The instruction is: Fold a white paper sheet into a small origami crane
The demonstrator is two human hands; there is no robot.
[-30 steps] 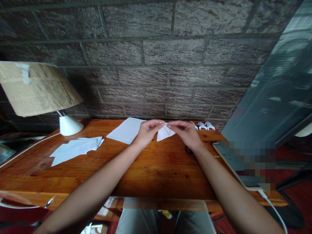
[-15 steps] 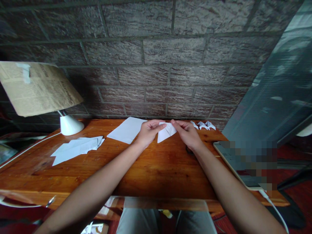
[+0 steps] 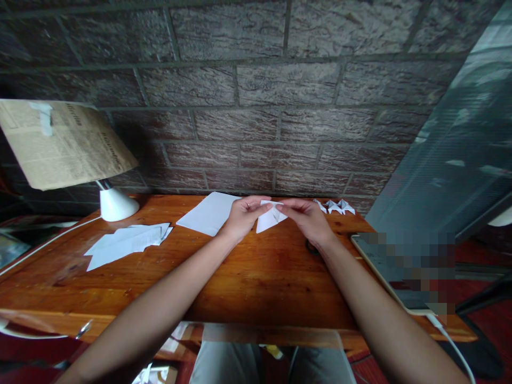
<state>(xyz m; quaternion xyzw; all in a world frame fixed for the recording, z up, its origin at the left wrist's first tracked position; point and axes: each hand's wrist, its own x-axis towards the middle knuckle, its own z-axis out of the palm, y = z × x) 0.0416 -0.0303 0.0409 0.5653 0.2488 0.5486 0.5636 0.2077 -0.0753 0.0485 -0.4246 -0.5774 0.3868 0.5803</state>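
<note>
Between my two hands is a small folded white paper (image 3: 265,220), raised above the wooden table (image 3: 256,282). My left hand (image 3: 243,217) pinches its left side, thumb on the near face and fingers behind. On the other side my right hand (image 3: 307,217) grips the top right part, its thumb pressed over the folds near the middle. A white paper stack (image 3: 208,213) lies just left of my left hand. Several small folded paper pieces (image 3: 335,207) stand in a row past my right hand. Under my right wrist a dark round object (image 3: 311,247) is partly hidden.
A lamp (image 3: 116,205) with a newspaper shade stands at the back left, its white cord crossing the table. Loose paper sheets (image 3: 128,242) lie in front of it. A tablet (image 3: 384,272) with a white cable rests at the right edge. A brick wall (image 3: 256,128) rises behind.
My right hand has shifted slightly left over the paper, and its thumb now lies nearer my left thumb. My left hand keeps its pinch. The view has moved a little.
</note>
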